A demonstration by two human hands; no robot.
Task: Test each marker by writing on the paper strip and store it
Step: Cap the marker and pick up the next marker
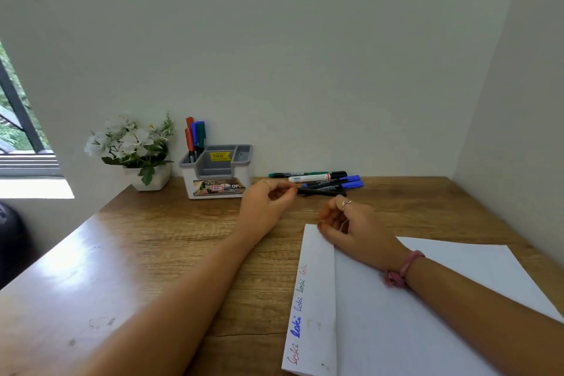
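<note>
Your left hand [268,201] pinches the end of a black marker [322,192] between thumb and fingertips; the marker lies flat on the wooden counter [171,253], pointing right. The grip is closed on that marker end. Just behind it lies a loose cluster of four more markers: two with blue caps [351,181], one white-bodied with a black cap [317,177], and one green-bodied [290,174]. Their printing is too small to read.

Your right hand [354,229], a ring on one finger and a pink band at the wrist, rests with fingers loosely curled on the top corner of the paper strip [314,299]; its grip holds nothing. The strip is the folded-over left edge of a white sheet [427,314] in front of you. Along it the word "loki" is handwritten five times, in red, thick blue, green, blue and faint red.

Farther back, against the wall, stands a white and grey desk organizer [216,171] with a yellow price sticker reading "49.00" and a front label showing "42" and "OP". Its left compartment holds four markers upright [193,137]: two red, one blue, one green. Left of it sits a white pot of white flowers [134,149].
</note>
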